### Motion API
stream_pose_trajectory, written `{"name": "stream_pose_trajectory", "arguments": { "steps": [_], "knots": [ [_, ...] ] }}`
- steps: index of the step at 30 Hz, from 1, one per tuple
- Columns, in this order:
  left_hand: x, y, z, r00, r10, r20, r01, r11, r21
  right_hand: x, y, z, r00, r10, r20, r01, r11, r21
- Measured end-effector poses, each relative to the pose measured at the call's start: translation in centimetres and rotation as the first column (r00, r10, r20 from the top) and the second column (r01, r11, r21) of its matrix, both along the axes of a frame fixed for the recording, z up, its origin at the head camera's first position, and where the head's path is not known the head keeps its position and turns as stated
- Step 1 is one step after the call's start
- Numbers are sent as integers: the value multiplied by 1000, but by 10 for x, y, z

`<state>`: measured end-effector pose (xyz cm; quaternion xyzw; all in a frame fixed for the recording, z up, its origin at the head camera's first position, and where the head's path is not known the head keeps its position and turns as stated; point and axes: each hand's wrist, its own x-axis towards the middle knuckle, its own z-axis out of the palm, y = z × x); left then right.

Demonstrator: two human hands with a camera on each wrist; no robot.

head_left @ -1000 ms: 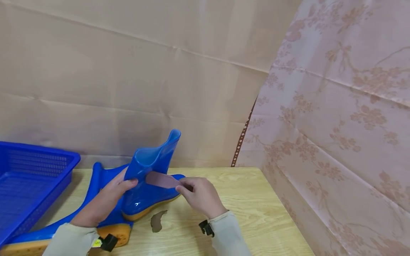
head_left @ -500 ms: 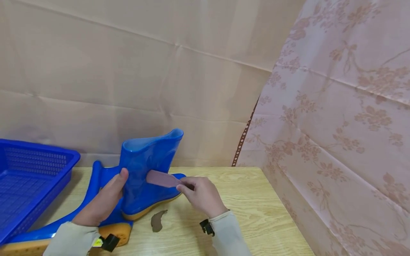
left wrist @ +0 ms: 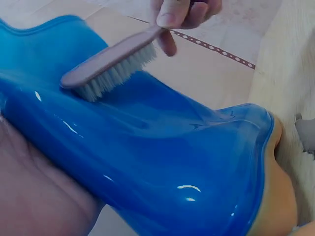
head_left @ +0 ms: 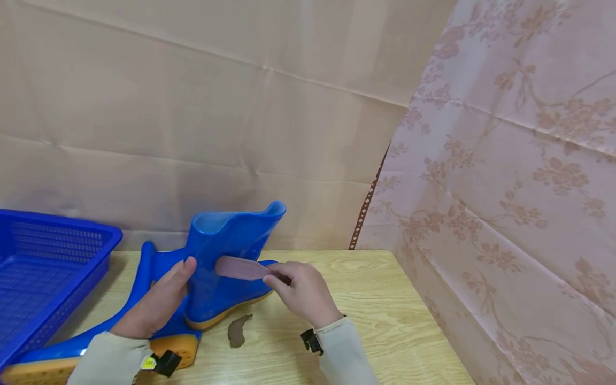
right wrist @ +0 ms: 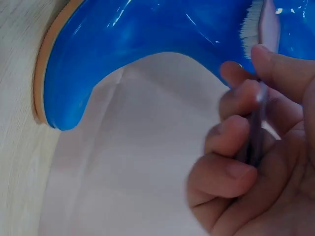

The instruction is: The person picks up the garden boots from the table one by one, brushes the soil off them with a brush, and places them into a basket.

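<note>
Blue rubber fills the space between my hands: the boot [head_left: 226, 289] lies just left of my right hand [head_left: 305, 294], and my left hand [head_left: 159, 307] is nearer its shaft. That shaft rises with a slight lean to the right, while the foot points right and away from me. The brush [head_left: 240, 268] runs crosswise to it, its long axis reaching leftward from my right fingers, its bristles [left wrist: 118, 76] turned to the shaft and touching it towards the far end. My right thumb and fingers pinch the brush handle, the fingers curled round. My left palm lies against the back of the shaft, thumb straight and pointing up; the other fingers are hidden behind it, so I cannot tell how they lie.

Compared with half a second ago, the boot's mouth sits a little farther right and lower, and the brush's far end has shifted slightly left. A second boot [head_left: 141, 278] lies beneath my left forearm, beside the basket [head_left: 109, 235], and the grey-brown scrap [head_left: 237, 331] has stayed on the table [head_left: 375, 310], just in front of the boot I hold
</note>
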<state>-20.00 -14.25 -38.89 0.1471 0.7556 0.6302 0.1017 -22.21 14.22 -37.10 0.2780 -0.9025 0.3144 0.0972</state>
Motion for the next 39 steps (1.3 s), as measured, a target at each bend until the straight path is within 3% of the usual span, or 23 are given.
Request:
{"name": "stream_pose_trajectory", "arguments": {
  "steps": [7, 16, 20, 26, 28, 29, 31, 35, 36, 39],
  "knots": [
    [-4, -5, 6, 991, 125, -54, -124, 992, 20, -2, 9, -1, 991, -102, 91, 99, 994, 37],
    [-4, -8, 11, 986, 89, -141, -94, 995, -26, 3, 7, 5, 998, -23, -56, 21, 999, -24],
    [-3, -8, 14, 988, 91, -125, -94, 995, -16, 3, 9, 6, 999, -47, -24, 47, 999, -6],
    [-5, -6, 17, 993, 113, -21, -114, 989, -89, 2, 16, 5, 991, -102, 85, 100, 994, 35],
    [-5, -7, 18, 993, 117, -25, -119, 988, -103, 2, 18, 5, 991, -98, 91, 97, 995, 20],
    [-4, -7, 18, 993, 115, -40, -119, 988, -101, 2, 18, 5, 991, -97, 89, 97, 995, 9],
    [-3, -8, 19, 984, 120, -131, -137, 982, -131, 3, 19, 6, 992, -97, 77, 99, 995, -16],
    [-2, -13, 21, 944, 130, -302, -208, 948, -242, 4, 19, 9, 994, -98, 43, 100, 994, -46],
    [-2, -15, 22, 936, 128, -327, -226, 933, -281, 5, 19, 10, 995, -96, 37, 98, 994, -47],
    [-1, -24, 25, 936, 99, -339, -225, 906, -358, 7, 17, 12, 996, -85, 28, 86, 996, -40]
  ]
}}
